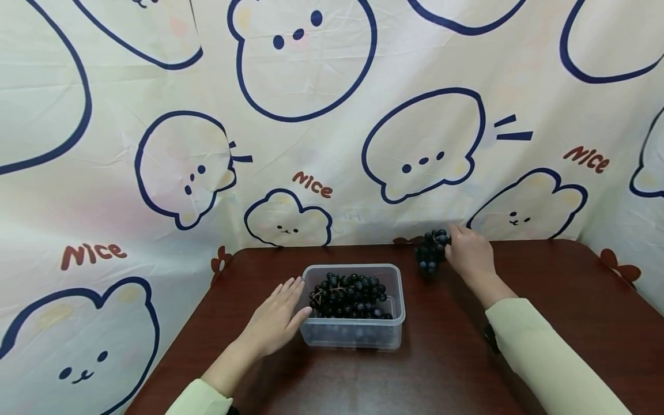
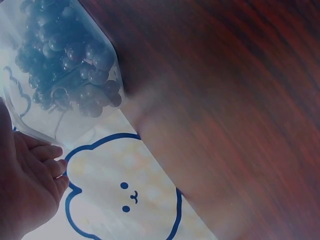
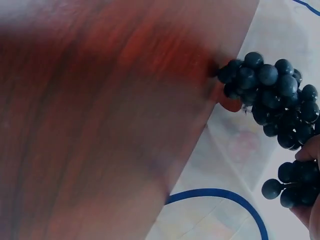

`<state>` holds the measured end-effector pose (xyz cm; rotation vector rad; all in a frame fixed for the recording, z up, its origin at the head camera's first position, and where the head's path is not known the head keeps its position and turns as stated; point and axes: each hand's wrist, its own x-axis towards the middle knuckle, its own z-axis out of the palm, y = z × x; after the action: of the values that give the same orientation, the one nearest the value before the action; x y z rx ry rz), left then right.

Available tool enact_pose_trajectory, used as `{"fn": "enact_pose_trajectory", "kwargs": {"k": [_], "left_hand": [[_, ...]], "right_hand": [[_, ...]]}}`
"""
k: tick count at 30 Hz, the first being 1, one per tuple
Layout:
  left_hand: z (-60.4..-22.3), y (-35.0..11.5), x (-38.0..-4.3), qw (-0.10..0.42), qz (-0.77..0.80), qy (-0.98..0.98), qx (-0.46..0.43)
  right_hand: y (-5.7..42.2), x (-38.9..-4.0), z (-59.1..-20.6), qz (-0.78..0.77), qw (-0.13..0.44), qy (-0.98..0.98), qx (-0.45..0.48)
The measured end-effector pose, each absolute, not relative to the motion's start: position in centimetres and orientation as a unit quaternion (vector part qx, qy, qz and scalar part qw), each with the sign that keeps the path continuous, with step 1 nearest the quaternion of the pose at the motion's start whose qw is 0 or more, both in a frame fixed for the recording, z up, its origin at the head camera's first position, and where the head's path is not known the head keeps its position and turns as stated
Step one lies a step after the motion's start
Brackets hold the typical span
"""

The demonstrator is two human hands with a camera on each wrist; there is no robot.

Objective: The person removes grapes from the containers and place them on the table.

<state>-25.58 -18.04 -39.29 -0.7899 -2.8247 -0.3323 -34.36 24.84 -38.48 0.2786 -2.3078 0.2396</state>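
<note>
In the head view my right hand (image 1: 471,253) pinches the upper end of a small bunch of dark grapes (image 1: 432,252), which hangs down over the back of the table. The right wrist view shows the same bunch (image 3: 275,95) with the fingertips (image 3: 310,149) among its grapes. My left hand (image 1: 276,318) rests with fairly straight fingers against the left side of a clear plastic container (image 1: 353,334). Inside that container lies a larger pile of dark grapes (image 1: 350,294) with some stems showing. Through the container's wall, the grapes (image 2: 70,55) also appear in the left wrist view.
The container stands on a dark reddish-brown wooden table (image 1: 446,357). Behind the table hangs a pale cloth (image 1: 332,144) printed with blue-outlined bears, close to the table's back edge. Light green sleeves (image 1: 539,346) cover both forearms.
</note>
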Motion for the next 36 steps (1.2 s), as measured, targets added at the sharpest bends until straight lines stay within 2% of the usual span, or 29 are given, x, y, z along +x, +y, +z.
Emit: {"fn": "enact_pose_trajectory", "kwargs": {"k": [5, 23, 36], "left_hand": [[-39.3, -18.0, -25.6, 0.096, -0.112, -0.953, -0.265], [-39.3, -17.9, -25.5, 0.096, -0.113, -0.952, -0.266], [-39.3, -17.9, -25.4, 0.096, -0.114, -0.953, -0.265]], "right_hand": [[25.3, -34.3, -39.0, 0.100, 0.377, -0.915, 0.105], [26.7, -32.8, -38.5, 0.155, 0.203, -0.966, 0.045], [27.4, -32.3, -39.2, 0.166, 0.142, -0.976, 0.024]]}}
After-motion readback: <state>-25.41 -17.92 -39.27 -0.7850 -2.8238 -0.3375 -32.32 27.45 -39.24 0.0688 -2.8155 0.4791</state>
